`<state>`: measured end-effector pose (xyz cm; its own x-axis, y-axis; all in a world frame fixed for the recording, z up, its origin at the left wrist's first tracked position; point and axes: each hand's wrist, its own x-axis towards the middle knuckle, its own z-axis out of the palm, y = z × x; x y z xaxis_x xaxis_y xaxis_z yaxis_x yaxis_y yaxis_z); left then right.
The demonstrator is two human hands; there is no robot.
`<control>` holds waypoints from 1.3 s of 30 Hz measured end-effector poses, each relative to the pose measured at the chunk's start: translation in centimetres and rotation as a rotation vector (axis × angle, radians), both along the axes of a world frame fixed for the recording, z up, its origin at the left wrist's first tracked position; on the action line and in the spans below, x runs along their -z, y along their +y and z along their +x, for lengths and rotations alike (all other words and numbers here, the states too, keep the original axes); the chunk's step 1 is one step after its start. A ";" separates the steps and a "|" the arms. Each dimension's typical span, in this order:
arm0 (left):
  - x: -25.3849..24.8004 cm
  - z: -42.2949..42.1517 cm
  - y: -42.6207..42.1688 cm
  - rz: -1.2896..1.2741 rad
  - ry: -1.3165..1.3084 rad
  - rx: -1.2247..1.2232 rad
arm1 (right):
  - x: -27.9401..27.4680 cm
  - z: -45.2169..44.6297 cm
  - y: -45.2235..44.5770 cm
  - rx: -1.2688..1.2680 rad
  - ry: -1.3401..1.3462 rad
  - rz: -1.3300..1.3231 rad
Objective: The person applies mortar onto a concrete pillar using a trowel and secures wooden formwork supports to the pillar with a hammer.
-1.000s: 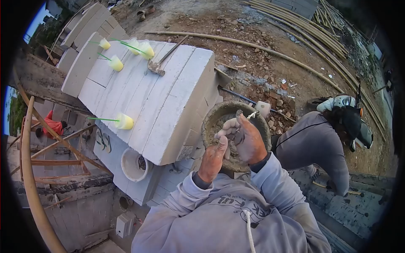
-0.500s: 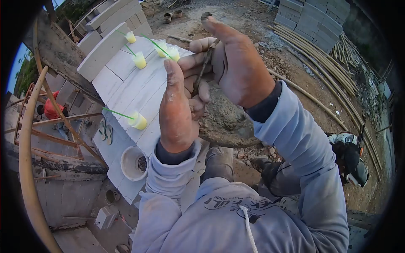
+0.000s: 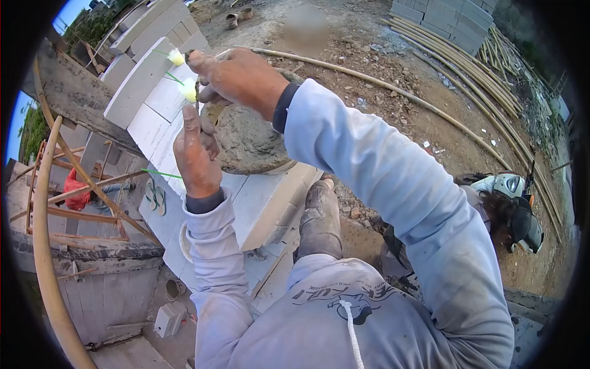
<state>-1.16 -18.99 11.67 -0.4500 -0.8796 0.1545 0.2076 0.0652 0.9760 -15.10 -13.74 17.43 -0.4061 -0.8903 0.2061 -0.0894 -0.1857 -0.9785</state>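
My right hand [image 3: 236, 80] is closed round a thin, mortar-grey tool [image 3: 197, 92], seen edge-on so that its kind is unclear; it resembles a trowel. Below, my left hand [image 3: 200, 157] has its thumb raised and its fingers loosely curled, with nothing visible in them. Its thumb tip is close to the tool's lower end. Beneath and right of both hands stands a round container of wet grey mortar [image 3: 249, 138]. Cups of pale yellow drink [image 3: 187, 91] with green straws stand just beyond my hands. Another green straw [image 3: 161, 174] shows beside my left wrist.
White blocks [image 3: 166, 126] form the surface under the cups. Flip-flops [image 3: 157, 198] lie at its left edge. A bamboo pole [image 3: 44, 246] rises at the left, near a person in red [image 3: 77, 190]. Long bamboo poles [image 3: 467, 74] and a helmet [image 3: 507, 183] are at the right.
Both hands have moved left over the blocks, and the right hand has drawn away above the left. More of the mortar container shows. The view has shifted, and the white bucket is mostly hidden.
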 end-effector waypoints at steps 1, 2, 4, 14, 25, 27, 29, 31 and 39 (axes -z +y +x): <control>0.5 -0.3 0.2 -0.114 -0.041 -0.034 | 0.0 -0.2 0.6 0.170 0.265 -0.059; 1.2 -0.6 0.3 -0.131 -0.034 -0.043 | 0.1 -0.5 2.3 0.317 0.356 -0.193; 3.8 -1.8 0.2 -0.212 -0.033 -0.067 | 1.3 -1.1 8.5 0.437 0.344 -0.264; 9.2 -3.3 0.7 -1.011 -0.680 -0.303 | 37.2 16.2 46.3 1.340 -0.824 0.680; 10.9 -4.2 -0.1 -1.248 -0.863 -0.428 | 35.9 30.6 54.8 1.203 -0.593 1.272; 10.5 -3.7 -0.8 -1.271 -0.888 -0.444 | 36.4 30.8 55.5 1.191 -0.549 1.320; 10.9 -3.8 -1.9 -1.266 -0.911 -0.452 | 38.1 31.4 56.5 1.231 -0.430 1.359; 11.0 -4.2 -2.4 -1.268 -0.910 -0.455 | 37.7 31.3 56.7 1.271 -0.492 1.351; 11.1 -4.3 -2.1 -1.296 -0.880 -0.462 | 36.7 31.1 54.8 1.105 -0.542 1.432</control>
